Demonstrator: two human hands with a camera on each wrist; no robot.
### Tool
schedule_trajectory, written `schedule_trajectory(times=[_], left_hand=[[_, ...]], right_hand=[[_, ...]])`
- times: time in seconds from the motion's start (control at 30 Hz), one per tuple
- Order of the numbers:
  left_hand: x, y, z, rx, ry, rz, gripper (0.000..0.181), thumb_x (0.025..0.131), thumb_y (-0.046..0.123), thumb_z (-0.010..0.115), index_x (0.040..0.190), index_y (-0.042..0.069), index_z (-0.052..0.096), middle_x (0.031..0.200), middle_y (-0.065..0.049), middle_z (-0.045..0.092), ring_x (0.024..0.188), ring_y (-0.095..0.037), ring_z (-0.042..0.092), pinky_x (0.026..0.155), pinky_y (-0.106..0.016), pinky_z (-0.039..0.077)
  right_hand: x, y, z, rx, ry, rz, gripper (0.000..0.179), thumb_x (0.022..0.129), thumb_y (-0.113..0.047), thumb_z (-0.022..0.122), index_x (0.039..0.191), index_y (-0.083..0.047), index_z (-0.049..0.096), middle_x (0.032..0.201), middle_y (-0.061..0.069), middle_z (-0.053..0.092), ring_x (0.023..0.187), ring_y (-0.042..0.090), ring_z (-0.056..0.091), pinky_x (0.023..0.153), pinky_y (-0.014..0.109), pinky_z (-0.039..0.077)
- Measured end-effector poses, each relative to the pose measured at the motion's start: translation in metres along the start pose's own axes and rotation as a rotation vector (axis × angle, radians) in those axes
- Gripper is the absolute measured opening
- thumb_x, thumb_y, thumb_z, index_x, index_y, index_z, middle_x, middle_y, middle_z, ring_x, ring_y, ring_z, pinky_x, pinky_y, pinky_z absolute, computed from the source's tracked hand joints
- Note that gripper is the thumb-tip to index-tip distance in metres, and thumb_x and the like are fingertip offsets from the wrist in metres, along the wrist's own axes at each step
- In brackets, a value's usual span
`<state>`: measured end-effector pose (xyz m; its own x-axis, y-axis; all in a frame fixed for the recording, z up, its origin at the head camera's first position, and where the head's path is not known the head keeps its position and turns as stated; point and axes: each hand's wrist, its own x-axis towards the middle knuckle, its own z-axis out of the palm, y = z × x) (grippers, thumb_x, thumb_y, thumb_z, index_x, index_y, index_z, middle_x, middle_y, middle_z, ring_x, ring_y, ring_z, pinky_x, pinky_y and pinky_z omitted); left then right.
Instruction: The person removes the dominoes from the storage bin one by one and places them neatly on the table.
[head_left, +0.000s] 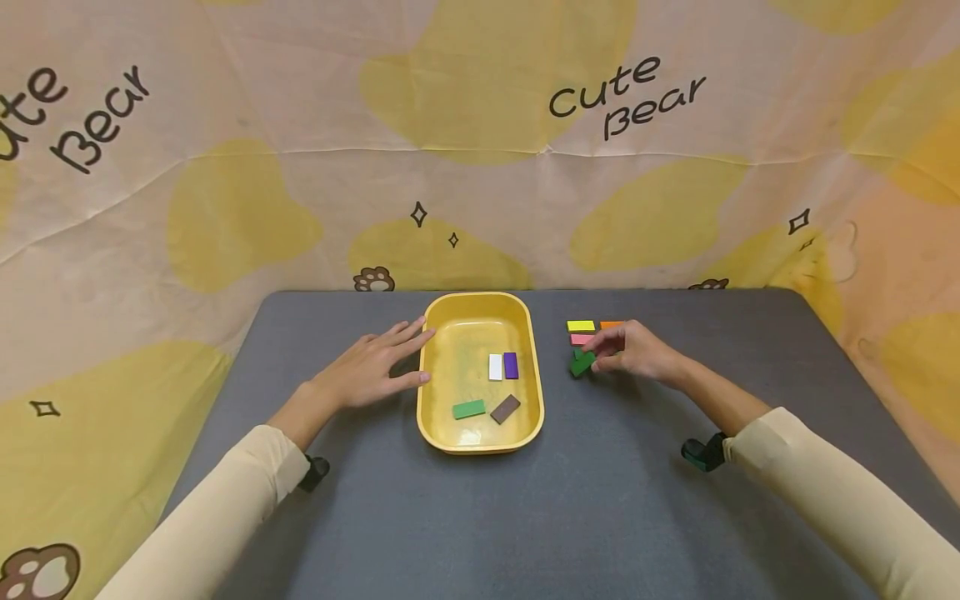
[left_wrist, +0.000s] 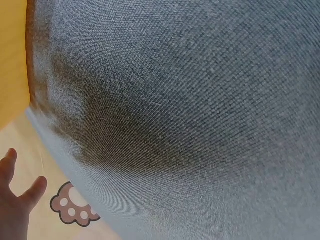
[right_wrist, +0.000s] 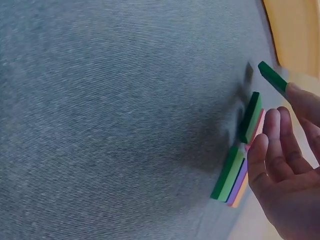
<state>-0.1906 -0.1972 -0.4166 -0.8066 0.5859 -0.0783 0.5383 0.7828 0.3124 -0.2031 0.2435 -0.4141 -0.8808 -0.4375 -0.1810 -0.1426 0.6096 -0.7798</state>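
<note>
My right hand (head_left: 637,354) pinches a dark green block (head_left: 582,364) between thumb and fingertips, to the right of the yellow tray (head_left: 461,343). In the right wrist view, this dark green block (right_wrist: 272,76) is held tilted above the table, apart from a second dark green block (right_wrist: 250,119) lying below it. With fingers spread, my left hand (head_left: 367,367) is at the tray's left side, fingertips at the rim. Inside the tray lie a white block (head_left: 495,367), a purple block (head_left: 511,365), a green block (head_left: 468,409) and a brown block (head_left: 506,409).
Beyond my right hand lie a yellow block (head_left: 581,326), an orange block (head_left: 611,324) and a pink block (head_left: 581,340), partly hidden. A row with a green block (right_wrist: 226,175) and a purple block (right_wrist: 237,183) shows in the right wrist view. A patterned cloth (head_left: 480,192) hangs behind the grey table (head_left: 480,525).
</note>
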Motion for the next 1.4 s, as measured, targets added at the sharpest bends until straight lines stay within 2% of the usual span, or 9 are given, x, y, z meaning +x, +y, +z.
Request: schedule_trajectory(times=[0.3, 0.47, 0.7, 0.83, 0.97, 1.4], left_hand=[[0.000, 0.001, 0.000, 0.001, -0.001, -0.003, 0.078, 0.095, 0.068, 0.045, 0.159, 0.028, 0.025, 0.165, 0.002, 0.019, 0.151, -0.030, 0.019, 0.111, -0.060, 0.026], [0.000, 0.000, 0.000, 0.009, -0.002, -0.005, 0.078, 0.095, 0.067, 0.046, 0.159, 0.028, 0.024, 0.165, 0.002, 0.018, 0.150, -0.030, 0.020, 0.111, -0.060, 0.026], [0.001, 0.001, 0.000, -0.002, -0.006, -0.010, 0.076, 0.096, 0.062, 0.050, 0.159, 0.028, 0.024, 0.165, 0.001, 0.018, 0.151, -0.031, 0.019, 0.112, -0.061, 0.025], [0.000, 0.001, -0.001, -0.006, -0.008, -0.013, 0.077, 0.096, 0.064, 0.049, 0.159, 0.029, 0.024, 0.165, 0.002, 0.017, 0.151, -0.030, 0.019, 0.112, -0.061, 0.025], [0.001, 0.001, 0.000, -0.003, -0.009, -0.014, 0.078, 0.095, 0.066, 0.047, 0.160, 0.029, 0.023, 0.165, 0.003, 0.016, 0.151, -0.029, 0.018, 0.112, -0.060, 0.025], [-0.001, 0.002, 0.000, -0.002, 0.003, -0.010, 0.076, 0.096, 0.059, 0.052, 0.160, 0.028, 0.024, 0.165, 0.001, 0.018, 0.150, -0.032, 0.020, 0.112, -0.062, 0.024]], right_hand=[[-0.005, 0.008, 0.003, -0.026, -0.007, -0.024, 0.027, 0.085, 0.002, 0.076, 0.110, 0.007, 0.070, 0.100, 0.017, 0.070, 0.082, 0.021, 0.060, 0.069, 0.022, 0.051], [-0.007, 0.013, 0.005, -0.051, -0.011, -0.004, 0.026, 0.085, 0.002, 0.075, 0.109, 0.009, 0.069, 0.102, 0.018, 0.069, 0.082, 0.021, 0.061, 0.070, 0.021, 0.052], [-0.008, 0.018, 0.006, -0.125, 0.011, 0.009, 0.023, 0.084, 0.003, 0.076, 0.106, 0.006, 0.070, 0.091, 0.010, 0.068, 0.080, 0.020, 0.059, 0.070, 0.023, 0.051], [-0.009, 0.019, 0.006, -0.142, 0.015, 0.004, 0.022, 0.084, 0.003, 0.076, 0.105, 0.006, 0.070, 0.087, 0.006, 0.066, 0.078, 0.019, 0.058, 0.068, 0.023, 0.050], [-0.009, 0.019, 0.006, -0.140, 0.018, -0.002, 0.022, 0.083, 0.003, 0.076, 0.105, 0.006, 0.069, 0.087, 0.007, 0.066, 0.077, 0.018, 0.057, 0.067, 0.023, 0.049], [-0.009, 0.018, 0.009, -0.165, 0.011, 0.014, 0.023, 0.083, 0.000, 0.077, 0.104, 0.004, 0.070, 0.089, 0.008, 0.065, 0.079, 0.018, 0.057, 0.069, 0.023, 0.050]])
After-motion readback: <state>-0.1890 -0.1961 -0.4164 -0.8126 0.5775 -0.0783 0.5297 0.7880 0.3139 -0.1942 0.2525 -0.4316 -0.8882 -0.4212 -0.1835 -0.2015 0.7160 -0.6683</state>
